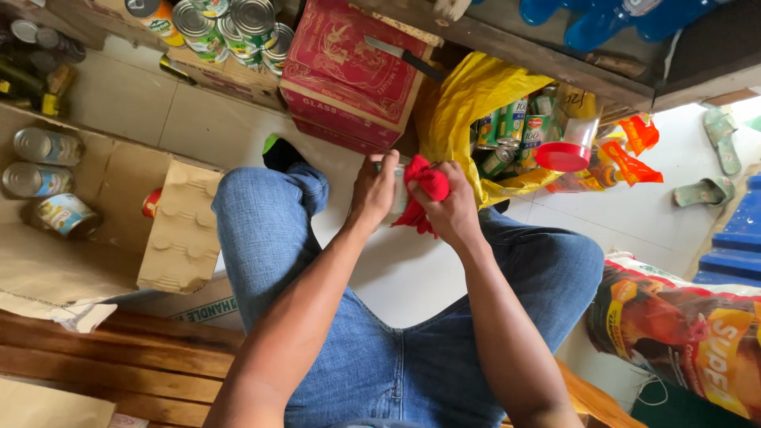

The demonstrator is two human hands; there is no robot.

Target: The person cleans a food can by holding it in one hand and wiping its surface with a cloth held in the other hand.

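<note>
Both hands meet above the knees, the left hand (372,190) gripping a can (399,192) while the right hand's (452,210) fingers press a red cloth (428,184) on it, apparently mid-wipe, needing a turn next.

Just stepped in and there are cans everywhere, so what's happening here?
A person in jeans sits on a wooden bench. The left hand grips a can, mostly hidden, while the right hand presses a red cloth against it. More cans fill a yellow bag just ahead and lie in an open cardboard box to the left. A red carton stands beyond the knees.
</note>
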